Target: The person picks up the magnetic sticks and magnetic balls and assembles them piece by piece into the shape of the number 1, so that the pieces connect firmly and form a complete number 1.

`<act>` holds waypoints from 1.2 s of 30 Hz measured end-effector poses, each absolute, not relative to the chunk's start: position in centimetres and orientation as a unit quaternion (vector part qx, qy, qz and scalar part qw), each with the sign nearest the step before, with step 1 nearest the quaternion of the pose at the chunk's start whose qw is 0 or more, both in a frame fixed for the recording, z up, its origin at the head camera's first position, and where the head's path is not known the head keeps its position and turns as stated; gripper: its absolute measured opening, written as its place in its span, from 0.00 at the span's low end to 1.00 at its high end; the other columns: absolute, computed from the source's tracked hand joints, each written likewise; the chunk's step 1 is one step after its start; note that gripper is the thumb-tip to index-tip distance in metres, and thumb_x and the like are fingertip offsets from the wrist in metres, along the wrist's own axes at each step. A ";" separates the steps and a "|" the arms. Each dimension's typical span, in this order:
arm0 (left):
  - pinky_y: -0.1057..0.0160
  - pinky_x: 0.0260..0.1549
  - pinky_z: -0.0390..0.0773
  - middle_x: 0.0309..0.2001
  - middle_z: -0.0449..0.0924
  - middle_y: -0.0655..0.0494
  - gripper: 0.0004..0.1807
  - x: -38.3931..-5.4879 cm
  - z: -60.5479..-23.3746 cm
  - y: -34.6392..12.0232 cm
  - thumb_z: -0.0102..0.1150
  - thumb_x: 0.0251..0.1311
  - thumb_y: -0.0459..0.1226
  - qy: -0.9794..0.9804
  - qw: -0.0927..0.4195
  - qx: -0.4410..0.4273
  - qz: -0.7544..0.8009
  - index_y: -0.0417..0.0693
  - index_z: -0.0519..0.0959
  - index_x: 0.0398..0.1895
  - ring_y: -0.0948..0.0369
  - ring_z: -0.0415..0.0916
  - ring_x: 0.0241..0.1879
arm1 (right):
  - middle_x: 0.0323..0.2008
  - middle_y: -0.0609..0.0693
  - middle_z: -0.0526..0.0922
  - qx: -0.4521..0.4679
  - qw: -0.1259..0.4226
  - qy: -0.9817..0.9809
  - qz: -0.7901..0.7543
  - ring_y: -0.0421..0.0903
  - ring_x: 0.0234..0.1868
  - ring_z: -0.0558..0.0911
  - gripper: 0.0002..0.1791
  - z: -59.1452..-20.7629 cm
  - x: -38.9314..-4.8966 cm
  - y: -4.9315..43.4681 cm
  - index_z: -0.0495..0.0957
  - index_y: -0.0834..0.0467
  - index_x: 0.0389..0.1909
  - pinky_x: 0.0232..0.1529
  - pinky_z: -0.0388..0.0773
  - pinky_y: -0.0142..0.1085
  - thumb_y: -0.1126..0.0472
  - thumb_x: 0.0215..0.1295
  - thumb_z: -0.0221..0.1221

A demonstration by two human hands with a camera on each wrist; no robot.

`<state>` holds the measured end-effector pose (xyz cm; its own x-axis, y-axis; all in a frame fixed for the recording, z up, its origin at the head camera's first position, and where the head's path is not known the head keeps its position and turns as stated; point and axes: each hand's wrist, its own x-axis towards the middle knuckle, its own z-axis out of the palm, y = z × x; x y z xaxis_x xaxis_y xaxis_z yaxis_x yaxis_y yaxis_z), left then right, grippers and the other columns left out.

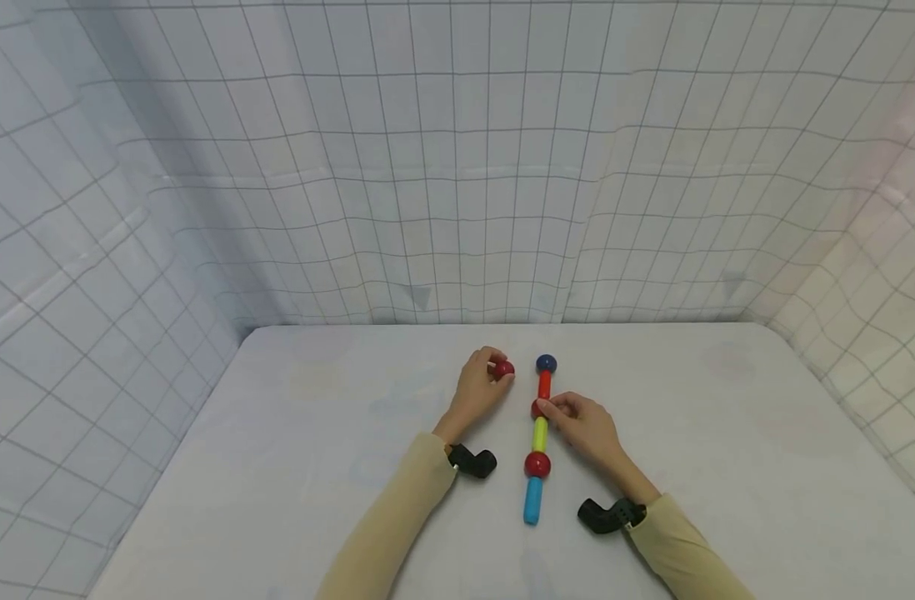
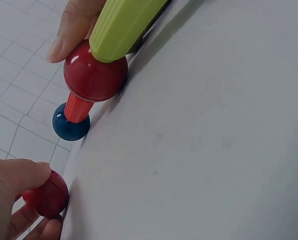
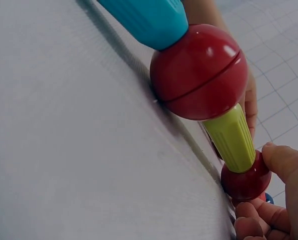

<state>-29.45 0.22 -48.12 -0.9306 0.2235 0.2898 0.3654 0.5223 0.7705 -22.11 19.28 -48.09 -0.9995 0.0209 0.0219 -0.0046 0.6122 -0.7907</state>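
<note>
A chain of balls and rods lies on the white table, running away from the person. From near to far it has a light-blue rod [image 1: 532,501], a red ball [image 1: 537,464], a yellow-green rod [image 1: 540,434], a second red ball [image 3: 245,181], a red rod [image 1: 544,384] and a dark-blue ball [image 1: 547,362]. My right hand [image 1: 588,429] pinches the second red ball between thumb and fingers. Left of the chain's far end, my left hand [image 1: 478,387] holds a loose red ball [image 2: 48,195], apart from the chain and close to the tabletop.
The white table [image 1: 315,467] stretches out on both sides of the arms. White grid-patterned curtains [image 1: 472,208] hang behind it and at both sides. A black camera mount sits on the left wrist [image 1: 472,461] and another on the right wrist [image 1: 606,516].
</note>
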 end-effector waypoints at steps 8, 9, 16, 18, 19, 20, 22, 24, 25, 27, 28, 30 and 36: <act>0.64 0.39 0.77 0.39 0.78 0.49 0.16 -27.9 -48.7 -1.3 0.65 0.57 0.36 -0.842 0.063 -0.139 -0.518 0.38 0.77 0.45 0.57 0.76 0.39 | 0.16 0.46 0.72 -0.008 0.008 -0.898 0.440 0.45 0.19 0.72 0.24 -48.2 -21.9 19.2 0.81 0.55 0.38 0.21 0.59 0.34 0.37 0.60 0.59; 0.64 0.39 0.77 0.39 0.78 0.49 0.16 -27.7 -48.8 -1.5 0.66 0.56 0.37 -0.841 0.060 -0.133 -0.521 0.38 0.77 0.45 0.57 0.76 0.38 | 0.17 0.46 0.72 -0.008 0.007 -0.899 0.438 0.45 0.19 0.72 0.24 -48.2 -21.9 19.2 0.81 0.55 0.39 0.21 0.59 0.34 0.37 0.60 0.59; 0.65 0.38 0.77 0.38 0.79 0.54 0.17 -26.1 -49.2 -2.5 0.68 0.55 0.40 -0.839 0.046 -0.105 -0.533 0.42 0.80 0.46 0.61 0.76 0.36 | 0.17 0.46 0.71 -0.007 0.010 -0.903 0.428 0.45 0.21 0.71 0.25 -48.2 -22.1 19.0 0.81 0.56 0.39 0.22 0.60 0.34 0.37 0.61 0.58; 0.65 0.38 0.77 0.37 0.80 0.54 0.18 -25.6 -49.3 -2.7 0.68 0.55 0.42 -0.836 0.046 -0.106 -0.537 0.42 0.80 0.46 0.61 0.76 0.35 | 0.17 0.47 0.71 -0.004 0.013 -0.905 0.426 0.45 0.20 0.70 0.24 -48.1 -22.2 18.9 0.81 0.56 0.39 0.21 0.59 0.34 0.39 0.61 0.58; 0.66 0.37 0.78 0.37 0.80 0.55 0.18 -25.4 -49.4 -2.8 0.68 0.54 0.42 -0.834 0.044 -0.103 -0.540 0.43 0.80 0.45 0.62 0.76 0.35 | 0.17 0.47 0.71 -0.003 0.013 -0.905 0.425 0.45 0.20 0.70 0.23 -48.1 -22.2 18.9 0.81 0.56 0.39 0.21 0.59 0.34 0.39 0.61 0.58; 0.66 0.37 0.78 0.37 0.80 0.56 0.18 -25.2 -49.4 -2.9 0.68 0.54 0.43 -0.833 0.042 -0.100 -0.543 0.44 0.81 0.45 0.62 0.77 0.35 | 0.17 0.47 0.70 -0.001 0.014 -0.906 0.424 0.45 0.20 0.70 0.23 -48.1 -22.3 18.9 0.81 0.56 0.39 0.21 0.58 0.34 0.40 0.62 0.59; 0.65 0.37 0.78 0.37 0.80 0.56 0.19 -24.8 -49.4 -3.2 0.68 0.54 0.45 -0.828 0.041 -0.097 -0.551 0.45 0.81 0.45 0.62 0.77 0.35 | 0.17 0.47 0.70 0.002 0.016 -0.907 0.421 0.45 0.20 0.70 0.23 -48.0 -22.3 18.8 0.81 0.57 0.40 0.21 0.58 0.34 0.40 0.62 0.58; 0.66 0.37 0.78 0.37 0.80 0.57 0.20 -24.4 -49.4 -3.4 0.68 0.54 0.47 -0.825 0.035 -0.088 -0.558 0.46 0.81 0.45 0.63 0.77 0.35 | 0.17 0.47 0.70 0.002 0.015 -0.909 0.417 0.45 0.20 0.70 0.24 -47.9 -22.4 18.8 0.81 0.57 0.40 0.21 0.59 0.34 0.39 0.62 0.58; 0.66 0.37 0.78 0.38 0.80 0.57 0.20 -24.2 -49.4 -3.5 0.68 0.54 0.48 -0.822 0.031 -0.085 -0.562 0.46 0.81 0.45 0.63 0.77 0.35 | 0.17 0.47 0.70 0.001 0.014 -0.909 0.416 0.45 0.20 0.70 0.24 -47.9 -22.5 18.7 0.81 0.57 0.41 0.21 0.59 0.34 0.39 0.62 0.58; 0.66 0.36 0.78 0.37 0.81 0.57 0.20 -23.8 -49.4 -3.7 0.68 0.54 0.48 -0.817 0.028 -0.082 -0.569 0.46 0.81 0.44 0.63 0.77 0.35 | 0.17 0.47 0.71 0.000 0.011 -0.912 0.411 0.45 0.20 0.70 0.26 -47.9 -22.6 18.6 0.81 0.57 0.41 0.21 0.59 0.34 0.37 0.62 0.57; 0.66 0.36 0.78 0.37 0.81 0.58 0.19 -23.6 -49.4 -3.7 0.68 0.54 0.48 -0.816 0.025 -0.079 -0.573 0.47 0.81 0.44 0.64 0.77 0.35 | 0.17 0.47 0.70 0.000 0.010 -0.913 0.408 0.44 0.20 0.70 0.26 -47.9 -22.7 18.6 0.81 0.57 0.42 0.21 0.59 0.34 0.37 0.62 0.56; 0.66 0.36 0.78 0.37 0.81 0.58 0.19 -23.2 -49.4 -3.9 0.68 0.54 0.48 -0.810 0.023 -0.081 -0.580 0.47 0.81 0.44 0.64 0.77 0.34 | 0.17 0.47 0.71 -0.001 0.007 -0.915 0.403 0.45 0.20 0.70 0.27 -47.9 -22.9 18.6 0.81 0.56 0.43 0.21 0.59 0.34 0.36 0.62 0.56; 0.66 0.34 0.77 0.36 0.81 0.59 0.21 -22.0 -49.2 -4.0 0.67 0.54 0.51 -0.804 0.023 -0.090 -0.587 0.47 0.81 0.44 0.64 0.77 0.32 | 0.19 0.47 0.71 0.001 0.005 -0.918 0.396 0.45 0.22 0.70 0.28 -47.6 -23.3 18.4 0.80 0.57 0.44 0.21 0.59 0.34 0.36 0.63 0.55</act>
<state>-21.96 -4.02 -49.22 -0.9826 0.1183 0.1432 0.1724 0.2937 0.9402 -23.33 18.45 -47.57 -1.0000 0.0015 0.0092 -0.0057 0.6863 -0.7273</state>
